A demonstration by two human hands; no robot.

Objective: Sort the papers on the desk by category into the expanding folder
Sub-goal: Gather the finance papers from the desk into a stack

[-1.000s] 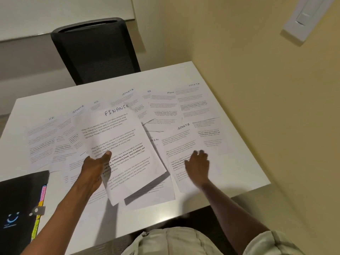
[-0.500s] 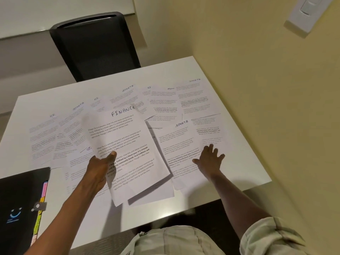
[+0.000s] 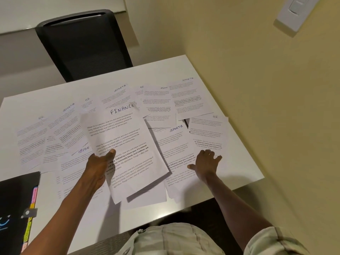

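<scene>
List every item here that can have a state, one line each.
FINANCE sheet: lifted off the desk, gripped in the left hand.
Right hand: open, flat on the near SPORTS sheet.
Other papers: spread flat, overlapping.
Expanding folder: lying closed at the desk's left edge.
Chair: unoccupied.

One folder (image 3: 16, 208), one chair (image 3: 84, 45), two hands

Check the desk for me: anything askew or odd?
Nothing damaged. The loose papers lie fanned, overlapping, at mixed angles. The left hand holds the FINANCE sheet lifted; the right hand rests flat on papers beside the SPORTS sheet.
</scene>
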